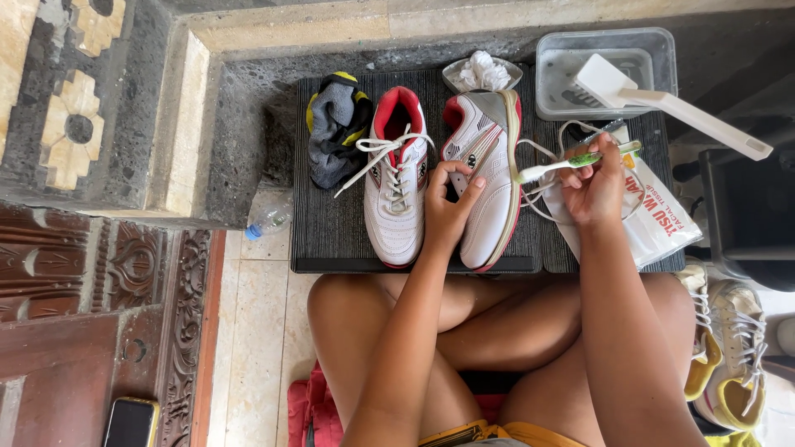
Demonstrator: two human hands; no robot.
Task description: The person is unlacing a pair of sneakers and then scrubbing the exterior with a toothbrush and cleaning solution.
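Now the left hand [447,203] is pinching the tilted white-and-red sneaker [484,178] on the dark ribbed mat [331,223], the right hand [596,186] is gripping a green-and-white toothbrush [563,164], best scrubbing with short, light strokes.

Dark ribbed rectangular mat [331,223] laid on a grey stone ledge [248,124]. On the mat: at 10 o'clock, a crumpled grey, black and yellow cloth [335,124]; at centre, a white laced sneaker with red lining [396,178]; just beside it toward 3 o'clock, a matching white and red sneaker tipped on its side [489,178]; at 12 o'clock, a small dish of crumpled white tissue [482,73]; at 1 o'clock, a clear plastic rectangular tub [604,58]; at 3 o'clock, a white tissue packet [654,219].
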